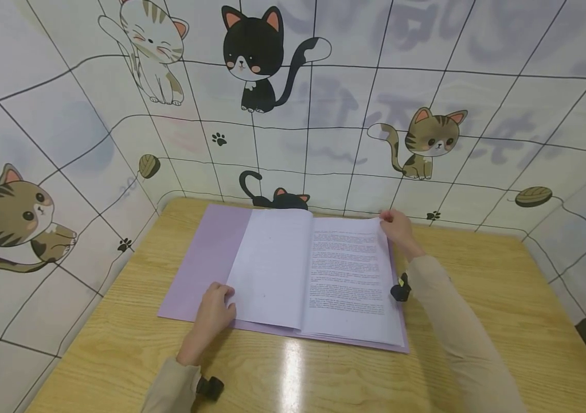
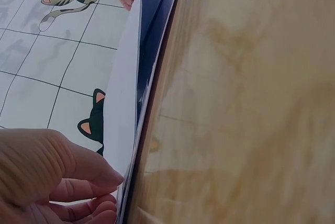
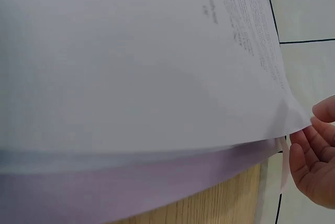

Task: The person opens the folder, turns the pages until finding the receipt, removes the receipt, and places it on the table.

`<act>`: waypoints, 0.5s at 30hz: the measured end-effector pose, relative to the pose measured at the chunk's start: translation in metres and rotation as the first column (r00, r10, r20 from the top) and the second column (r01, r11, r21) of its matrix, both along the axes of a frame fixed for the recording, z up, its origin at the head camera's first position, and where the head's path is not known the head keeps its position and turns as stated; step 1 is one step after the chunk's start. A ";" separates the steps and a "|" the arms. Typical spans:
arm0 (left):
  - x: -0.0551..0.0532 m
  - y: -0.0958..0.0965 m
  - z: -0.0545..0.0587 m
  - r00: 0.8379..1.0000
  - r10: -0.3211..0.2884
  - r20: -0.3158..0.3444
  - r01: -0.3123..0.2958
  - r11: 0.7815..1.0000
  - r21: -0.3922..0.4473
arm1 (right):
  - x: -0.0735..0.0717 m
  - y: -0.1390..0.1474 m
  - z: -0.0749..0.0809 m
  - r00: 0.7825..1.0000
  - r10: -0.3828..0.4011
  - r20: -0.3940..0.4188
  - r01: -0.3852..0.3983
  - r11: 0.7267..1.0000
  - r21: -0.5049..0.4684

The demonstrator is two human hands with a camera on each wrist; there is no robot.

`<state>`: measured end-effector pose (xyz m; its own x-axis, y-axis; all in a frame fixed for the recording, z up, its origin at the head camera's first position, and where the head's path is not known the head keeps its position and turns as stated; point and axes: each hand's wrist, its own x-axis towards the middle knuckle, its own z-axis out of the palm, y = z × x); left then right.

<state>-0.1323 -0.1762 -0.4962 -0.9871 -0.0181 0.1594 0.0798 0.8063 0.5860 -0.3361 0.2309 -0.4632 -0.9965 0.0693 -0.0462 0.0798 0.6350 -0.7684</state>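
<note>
A document with a purple cover [image 1: 197,264] lies spread on the table. Its left page [image 1: 272,264] looks mostly blank, while the right page [image 1: 347,275] carries lines of printed text. At the top right corner of that page, my right hand [image 1: 398,229] pinches the paper between thumb and fingers; the right wrist view shows the corner of the sheet [image 3: 251,109] slightly raised. My left hand [image 1: 214,310] rests on the lower left edge of the left page, fingers loosely bent. In the left wrist view, the left thumb touches the paper's edge.
The wooden table [image 1: 489,298] extends around the document. Behind and beside it stand white walls [image 1: 344,149] with a black grid and cartoon cats. A small black device [image 1: 400,288] sits at the right wrist, another [image 1: 210,388] at the left.
</note>
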 end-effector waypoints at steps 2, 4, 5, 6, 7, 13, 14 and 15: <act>0.000 0.000 0.000 1.000 0.002 0.003 -0.002 1.000 0.003 | 0.000 0.002 -0.001 1.000 -0.003 -0.023 0.003 1.000 -0.006; 0.000 0.000 -0.001 1.000 -0.001 -0.002 0.001 1.000 -0.002 | 0.001 0.003 -0.001 0.999 -0.004 -0.039 0.003 1.000 -0.025; -0.001 0.000 -0.001 1.000 -0.002 -0.005 0.002 1.000 -0.001 | 0.001 0.004 -0.001 0.999 -0.004 -0.042 0.002 0.999 -0.036; -0.001 -0.001 -0.001 1.000 -0.004 -0.007 0.004 1.000 -0.002 | 0.002 0.004 0.000 0.999 -0.001 -0.037 -0.001 0.999 -0.048; 0.000 -0.001 -0.001 1.000 -0.007 -0.011 0.007 1.000 -0.001 | 0.002 0.005 0.001 1.000 0.006 -0.024 -0.007 0.998 -0.057; 0.001 -0.003 0.000 1.000 -0.017 -0.014 0.017 1.000 0.022 | 0.012 0.005 0.011 0.993 0.068 0.100 -0.051 0.985 -0.163; 0.001 -0.003 -0.001 1.000 -0.016 -0.010 0.016 1.000 0.024 | 0.014 0.004 0.013 0.990 0.077 0.121 -0.054 0.981 -0.184; 0.002 -0.003 0.000 1.000 -0.016 -0.009 0.016 0.999 0.029 | 0.016 0.003 0.015 0.986 0.086 0.144 -0.057 0.979 -0.198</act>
